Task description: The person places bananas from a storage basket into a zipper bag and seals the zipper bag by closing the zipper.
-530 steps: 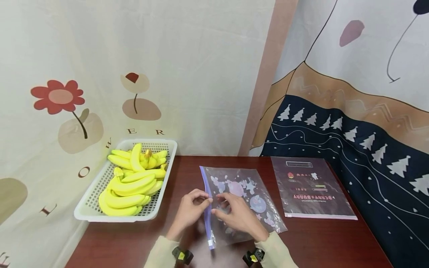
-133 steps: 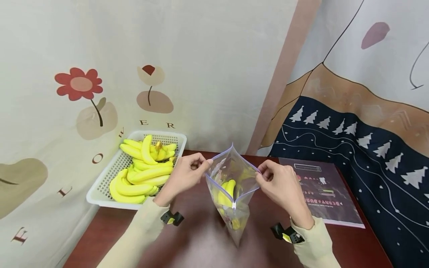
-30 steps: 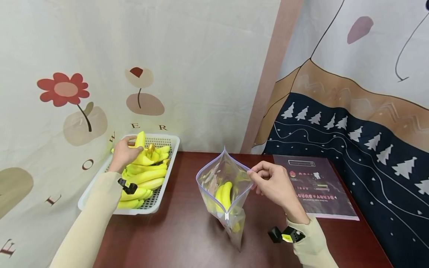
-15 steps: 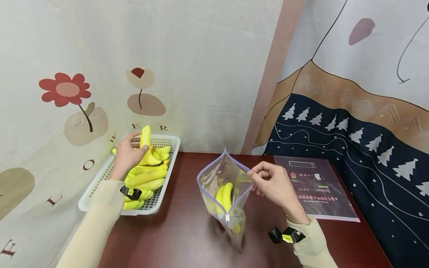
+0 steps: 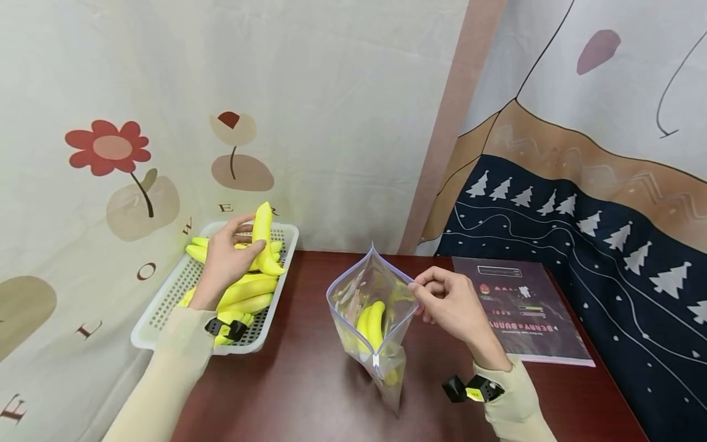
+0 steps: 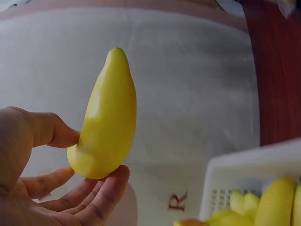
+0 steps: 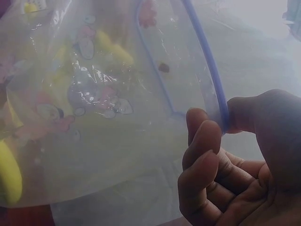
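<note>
My left hand (image 5: 229,255) holds a yellow banana (image 5: 262,236) upright above the basket, thumb on one side and fingers on the other. In the left wrist view the banana (image 6: 109,115) points its narrow end up, away from the palm. My right hand (image 5: 450,301) pinches the right side of the purple rim of a clear zip bag (image 5: 394,362) between thumb and fingers. The bag stands with its mouth spread wide, and bananas (image 5: 371,325) lie inside it. Close up in the right wrist view, the purple strip (image 7: 214,84) runs into the pinch of thumb and fingertips.
A white perforated basket (image 5: 149,325) with several more bananas (image 5: 251,294) stands at the left of the dark red table (image 5: 265,399). At the right lies a flat dark printed zip bag (image 5: 530,313). Printed cloth (image 5: 342,123) hangs behind the table.
Earlier the bag lay flat; then both hands held its mouth, bananas inside. Over the last second my left hand has lifted a banana from the basket and moved right; the right hand stays put.
</note>
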`<state>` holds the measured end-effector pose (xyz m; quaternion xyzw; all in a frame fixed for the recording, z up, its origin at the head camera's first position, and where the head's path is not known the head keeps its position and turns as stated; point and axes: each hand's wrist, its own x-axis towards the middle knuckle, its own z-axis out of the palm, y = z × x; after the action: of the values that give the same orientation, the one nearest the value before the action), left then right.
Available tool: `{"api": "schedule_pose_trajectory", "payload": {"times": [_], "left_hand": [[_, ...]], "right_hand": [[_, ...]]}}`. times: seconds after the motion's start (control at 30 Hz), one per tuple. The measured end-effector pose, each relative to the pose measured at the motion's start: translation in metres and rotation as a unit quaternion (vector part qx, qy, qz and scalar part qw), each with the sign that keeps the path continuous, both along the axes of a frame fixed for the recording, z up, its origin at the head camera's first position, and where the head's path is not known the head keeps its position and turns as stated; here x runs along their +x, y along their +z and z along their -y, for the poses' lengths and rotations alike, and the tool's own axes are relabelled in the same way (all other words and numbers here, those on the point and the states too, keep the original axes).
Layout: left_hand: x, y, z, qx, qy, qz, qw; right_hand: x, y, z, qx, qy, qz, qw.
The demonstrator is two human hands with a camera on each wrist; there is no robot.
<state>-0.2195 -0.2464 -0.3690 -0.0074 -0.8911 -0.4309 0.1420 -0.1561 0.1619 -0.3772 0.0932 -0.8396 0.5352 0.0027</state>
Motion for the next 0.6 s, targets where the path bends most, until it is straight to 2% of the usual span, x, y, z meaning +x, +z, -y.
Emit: {"api": "schedule_pose_trajectory", "payload": {"times": [0.27,0.6], "left_hand": [[0.021,0.016,-0.018,0.037,-0.033,-0.010,0.9987],[0.035,0.028,-0.054,0.097,-0.096,-0.031,0.9902]], "right_hand": [[-0.001,-0.002,0.008,-0.011,0.017,0.005,0.9998],[0.000,-0.001,0.003,0.000,0.011,0.002,0.9999]]}}
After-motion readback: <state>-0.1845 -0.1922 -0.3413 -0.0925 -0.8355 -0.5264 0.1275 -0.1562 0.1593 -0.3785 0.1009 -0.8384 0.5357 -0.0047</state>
